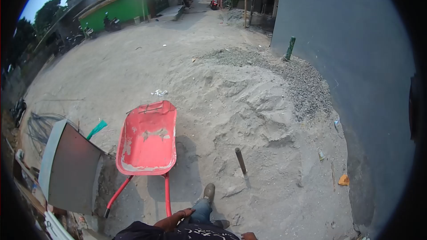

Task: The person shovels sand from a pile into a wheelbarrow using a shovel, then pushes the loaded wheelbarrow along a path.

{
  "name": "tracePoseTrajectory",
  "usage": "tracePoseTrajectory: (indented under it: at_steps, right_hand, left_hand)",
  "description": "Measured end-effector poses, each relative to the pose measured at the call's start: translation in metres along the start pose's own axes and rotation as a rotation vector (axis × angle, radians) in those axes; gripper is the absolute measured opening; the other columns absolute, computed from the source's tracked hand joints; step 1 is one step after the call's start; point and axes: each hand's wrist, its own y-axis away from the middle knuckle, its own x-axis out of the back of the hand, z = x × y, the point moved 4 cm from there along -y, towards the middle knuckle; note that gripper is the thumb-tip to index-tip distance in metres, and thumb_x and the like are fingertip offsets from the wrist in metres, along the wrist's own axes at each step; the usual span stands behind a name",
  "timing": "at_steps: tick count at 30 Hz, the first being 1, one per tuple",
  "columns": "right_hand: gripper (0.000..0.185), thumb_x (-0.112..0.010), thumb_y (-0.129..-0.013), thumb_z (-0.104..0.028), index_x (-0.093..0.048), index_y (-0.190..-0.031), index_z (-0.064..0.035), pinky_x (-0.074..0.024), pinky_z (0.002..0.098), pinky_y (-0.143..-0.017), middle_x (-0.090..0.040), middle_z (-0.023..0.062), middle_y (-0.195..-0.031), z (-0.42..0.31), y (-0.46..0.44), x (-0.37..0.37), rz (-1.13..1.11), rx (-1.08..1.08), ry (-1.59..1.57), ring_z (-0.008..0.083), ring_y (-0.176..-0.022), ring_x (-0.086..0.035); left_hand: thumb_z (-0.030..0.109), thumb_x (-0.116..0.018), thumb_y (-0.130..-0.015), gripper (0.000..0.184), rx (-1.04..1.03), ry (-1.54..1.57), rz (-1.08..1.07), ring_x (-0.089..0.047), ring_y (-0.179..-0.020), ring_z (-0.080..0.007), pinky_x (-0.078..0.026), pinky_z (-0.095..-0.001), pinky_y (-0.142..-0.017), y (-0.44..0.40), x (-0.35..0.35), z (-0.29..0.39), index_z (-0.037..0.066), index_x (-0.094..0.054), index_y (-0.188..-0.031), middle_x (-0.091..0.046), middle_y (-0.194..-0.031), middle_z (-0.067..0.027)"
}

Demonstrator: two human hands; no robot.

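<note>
My left hand [187,212] hangs beside my thigh, against the jeans; its fingers are too small to make out clearly. Only the top of my right hand [249,236] shows at the bottom edge, its fingers out of view. Ahead on the left stands a red wheelbarrow [147,153], its tray streaked with grey residue and its two handles pointing toward me. A dark round handle [240,161] sticks up at a tilt from the grey sand pile [249,124], in front of my right side; its lower end is hidden. Neither hand touches the wheelbarrow or that handle.
Gravel [309,91] lies along the grey wall [347,62] on the right, with a green post [290,48]. To the left are a large curved grey panel [73,166] and coiled wire [40,129]. Motorbikes [112,22] stand near a green wall farther off.
</note>
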Motion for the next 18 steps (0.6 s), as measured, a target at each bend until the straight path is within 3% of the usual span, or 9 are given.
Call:
tracePoseTrajectory:
  at_steps: [1,5,7,8,10,14,16,17,18]
  right_hand:
    - [0.065,-0.05,-0.081,-0.047,-0.026,-0.134,-0.018,-0.0402,0.0465,-0.086,-0.048,0.0164,-0.123,-0.005,-0.01,-0.01,0.027,0.031,-0.029,0.0324,-0.104,-0.052]
    - [0.061,-0.055,-0.079,-0.045,-0.035,-0.129,-0.0182,-0.0442,0.0457,-0.075,-0.049,0.0126,-0.119,-0.011,-0.071,-0.038,0.131,0.165,-0.162,0.0267,-0.09,-0.056]
    - [0.058,-0.058,-0.078,-0.044,-0.039,-0.127,-0.0183,-0.0462,0.0453,-0.069,-0.05,0.0108,-0.117,-0.02,-0.103,-0.03,0.179,0.23,-0.196,0.0238,-0.083,-0.058]
    - [0.056,-0.056,-0.079,-0.043,-0.04,-0.126,-0.0186,-0.0469,0.0432,-0.068,-0.052,0.0094,-0.113,-0.031,-0.122,-0.017,0.23,0.258,-0.16,0.023,-0.081,-0.058]
    - [0.046,-0.05,-0.084,-0.038,-0.046,-0.123,-0.0154,-0.0488,0.0382,-0.065,-0.056,0.0088,-0.103,-0.075,-0.119,0.014,0.371,0.357,0.034,0.0197,-0.081,-0.058]
    - [0.037,-0.046,-0.086,-0.035,-0.054,-0.113,-0.0111,-0.0438,0.0385,-0.081,-0.058,0.0137,-0.104,-0.147,-0.059,0.03,0.572,0.426,0.235,0.0268,-0.095,-0.055]
    - [0.035,-0.044,-0.087,-0.033,-0.058,-0.108,-0.009,-0.0413,0.0386,-0.089,-0.059,0.0161,-0.104,-0.153,-0.03,0.035,0.665,0.452,0.384,0.0303,-0.102,-0.053]
    - [0.034,-0.046,-0.086,-0.03,-0.056,-0.11,-0.0084,-0.0404,0.0402,-0.089,-0.06,0.0155,-0.103,-0.152,0.012,0.044,0.647,0.371,0.285,0.0326,-0.102,-0.052]
    - [0.051,-0.048,-0.084,-0.038,-0.04,-0.121,-0.0038,-0.039,0.0425,-0.091,-0.053,0.0223,-0.111,-0.177,0.053,0.035,0.813,0.204,0.159,0.038,-0.106,-0.049]
  left_hand:
    - [0.064,-0.04,-0.079,0.073,0.156,0.139,-0.058,-0.05,-0.109,-0.0349,-0.041,-0.0521,-0.087,0.022,0.01,0.014,0.008,-0.045,-0.126,-0.05,-0.121,-0.0186]
    - [0.054,-0.044,-0.079,0.064,0.195,0.067,-0.063,-0.054,-0.102,-0.0331,-0.044,-0.0523,-0.082,0.019,0.073,0.057,0.009,-0.045,-0.126,-0.052,-0.118,-0.0173]
    - [0.042,-0.045,-0.078,0.056,0.013,-0.133,0.009,-0.056,-0.099,-0.032,-0.045,-0.052,-0.081,-0.011,0.109,0.086,0.012,-0.047,-0.125,-0.056,-0.113,-0.0148]
    - [0.033,-0.044,-0.076,0.046,-0.02,-0.231,0.075,-0.058,-0.096,-0.0321,-0.045,-0.0482,-0.083,-0.032,0.121,0.106,0.013,-0.055,-0.117,-0.059,-0.109,-0.0136]
    - [0.031,-0.043,-0.077,0.039,-0.123,-0.431,0.148,-0.058,-0.096,-0.0334,-0.044,-0.0434,-0.085,-0.072,0.143,0.159,0.01,-0.061,-0.105,-0.06,-0.105,-0.016]
    - [0.041,-0.036,-0.085,0.046,-0.17,-0.508,0.357,-0.054,-0.1,-0.0349,-0.042,-0.0426,-0.087,-0.108,0.21,0.248,0.007,-0.062,-0.099,-0.058,-0.105,-0.0186]
    - [0.05,-0.024,-0.088,0.062,-0.094,-0.401,0.41,-0.049,-0.108,-0.0386,-0.037,-0.0443,-0.093,-0.117,0.22,0.294,0.002,-0.06,-0.104,-0.054,-0.111,-0.0241]
    - [0.055,-0.018,-0.087,0.072,-0.123,-0.321,0.444,-0.048,-0.107,-0.0418,-0.036,-0.0455,-0.093,-0.121,0.22,0.321,-0.001,-0.059,-0.104,-0.054,-0.109,-0.0262]
    - [0.057,-0.015,-0.087,0.075,-0.112,-0.272,0.413,-0.046,-0.11,-0.0412,-0.035,-0.0453,-0.094,-0.123,0.217,0.349,-0.001,-0.058,-0.106,-0.052,-0.112,-0.0266]
